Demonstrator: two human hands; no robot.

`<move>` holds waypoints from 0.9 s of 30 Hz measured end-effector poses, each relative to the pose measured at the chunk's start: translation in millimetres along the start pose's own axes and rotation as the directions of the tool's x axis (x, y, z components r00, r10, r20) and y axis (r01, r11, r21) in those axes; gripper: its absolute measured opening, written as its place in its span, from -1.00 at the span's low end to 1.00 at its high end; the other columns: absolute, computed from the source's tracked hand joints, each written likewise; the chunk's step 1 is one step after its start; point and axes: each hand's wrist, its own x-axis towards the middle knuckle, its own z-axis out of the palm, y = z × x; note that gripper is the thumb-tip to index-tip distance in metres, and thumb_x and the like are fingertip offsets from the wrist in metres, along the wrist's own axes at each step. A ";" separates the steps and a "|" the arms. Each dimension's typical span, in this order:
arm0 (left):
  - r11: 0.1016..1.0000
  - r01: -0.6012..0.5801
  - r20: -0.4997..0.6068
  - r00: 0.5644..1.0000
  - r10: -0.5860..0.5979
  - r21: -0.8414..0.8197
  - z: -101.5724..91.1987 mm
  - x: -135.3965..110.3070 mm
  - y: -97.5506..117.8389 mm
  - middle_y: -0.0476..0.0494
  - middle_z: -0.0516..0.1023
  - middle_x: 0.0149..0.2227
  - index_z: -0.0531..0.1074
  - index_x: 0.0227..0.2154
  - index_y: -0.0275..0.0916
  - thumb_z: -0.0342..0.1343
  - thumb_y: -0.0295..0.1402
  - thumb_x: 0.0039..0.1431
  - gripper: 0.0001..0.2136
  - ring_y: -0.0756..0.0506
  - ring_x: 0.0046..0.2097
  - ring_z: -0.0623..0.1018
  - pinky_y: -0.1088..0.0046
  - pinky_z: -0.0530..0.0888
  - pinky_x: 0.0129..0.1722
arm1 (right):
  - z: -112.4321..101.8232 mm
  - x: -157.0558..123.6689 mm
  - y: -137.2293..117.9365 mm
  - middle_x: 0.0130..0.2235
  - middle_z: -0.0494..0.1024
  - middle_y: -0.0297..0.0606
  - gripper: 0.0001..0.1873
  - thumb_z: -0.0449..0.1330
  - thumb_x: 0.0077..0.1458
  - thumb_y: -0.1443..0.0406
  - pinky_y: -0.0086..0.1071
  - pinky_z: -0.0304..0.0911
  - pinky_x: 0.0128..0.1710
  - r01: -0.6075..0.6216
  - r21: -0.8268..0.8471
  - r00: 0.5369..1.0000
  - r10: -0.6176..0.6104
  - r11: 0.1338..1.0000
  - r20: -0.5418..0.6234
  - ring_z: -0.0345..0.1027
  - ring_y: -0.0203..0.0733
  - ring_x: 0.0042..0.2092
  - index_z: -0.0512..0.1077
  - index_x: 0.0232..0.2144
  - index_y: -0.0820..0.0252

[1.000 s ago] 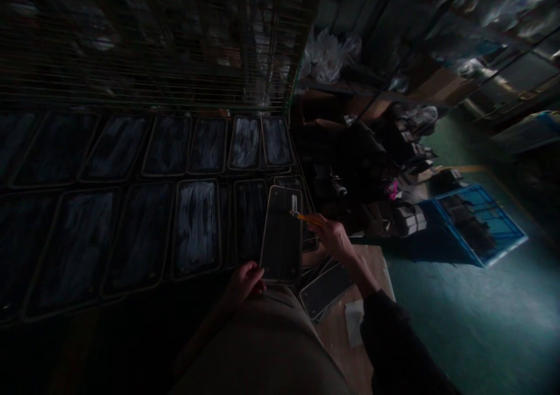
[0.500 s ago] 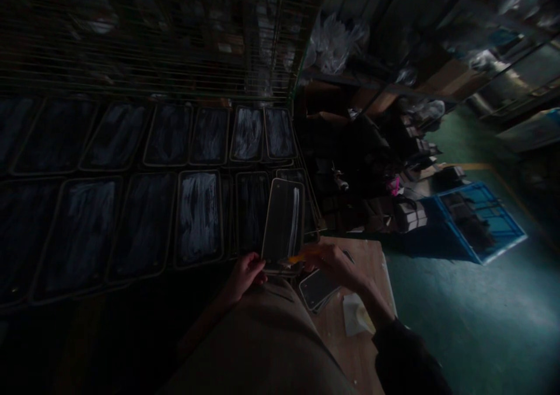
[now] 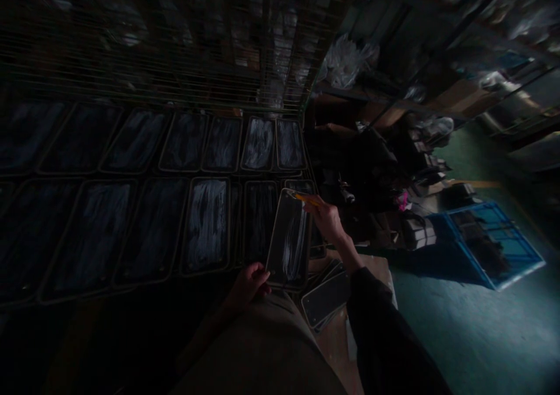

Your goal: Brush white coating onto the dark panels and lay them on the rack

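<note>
My left hand (image 3: 250,284) pinches the lower left corner of a dark rectangular panel (image 3: 280,246) with rounded corners and a pale rim. White streaks run lengthwise over the panel's right half. A brush with an orange handle (image 3: 305,198) is gripped in my right hand (image 3: 326,217), its tip at the panel's far end. Below my right forearm, several similar panels (image 3: 324,301) lie stacked on a wooden board (image 3: 335,345); their faces look unstreaked.
Two rows of white-streaked panels (image 3: 205,223) lie to the left, before a wire mesh rack (image 3: 175,86). A blue metal-framed cart (image 3: 492,246) stands on the green floor (image 3: 459,325) at right. Behind are shelves with plastic bags (image 3: 345,62) and cardboard boxes (image 3: 459,94).
My right hand has moved the brush from the panel's near end to its far end. More white streaks show on the panel. My left hand keeps its hold on the corner.
</note>
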 end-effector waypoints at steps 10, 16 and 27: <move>0.999 -0.023 -0.009 1.000 0.023 -0.037 -0.2 -5.0 7.9 0.02 0.48 -0.49 0.34 -0.37 -0.24 0.25 -0.16 -0.04 -0.70 -0.04 -0.54 0.56 0.56 0.42 -0.61 | 4.8 -47.5 -16.1 -0.20 0.60 -0.27 -0.70 0.02 0.32 0.21 -0.47 0.36 -0.28 0.018 0.048 0.956 -0.031 0.999 0.292 0.53 -0.23 -0.22 0.40 0.03 0.11; 0.996 -0.003 -0.020 1.000 0.001 -0.084 0.9 -6.1 8.8 0.02 0.48 -0.50 0.34 -0.35 -0.26 0.29 -0.15 -0.10 -0.64 -0.03 -0.55 0.55 0.56 0.44 -0.61 | -15.9 -84.8 -32.0 -0.34 0.59 -0.30 -0.68 0.02 0.32 0.19 -0.47 0.39 -0.28 -0.156 0.247 0.858 0.008 0.956 0.513 0.52 -0.28 -0.31 0.42 -0.01 0.19; 0.996 -0.037 -0.021 0.999 0.035 -0.077 -1.8 -6.2 8.0 -0.03 0.51 -0.45 0.39 -0.34 -0.30 0.28 -0.20 -0.06 -0.70 -0.06 -0.49 0.59 0.51 0.50 -0.53 | 6.9 -113.1 -44.8 -0.27 0.58 -0.26 -0.70 0.02 0.31 0.26 -0.47 0.34 -0.28 -0.147 0.175 0.951 0.090 0.974 0.294 0.50 -0.26 -0.27 0.40 0.03 0.14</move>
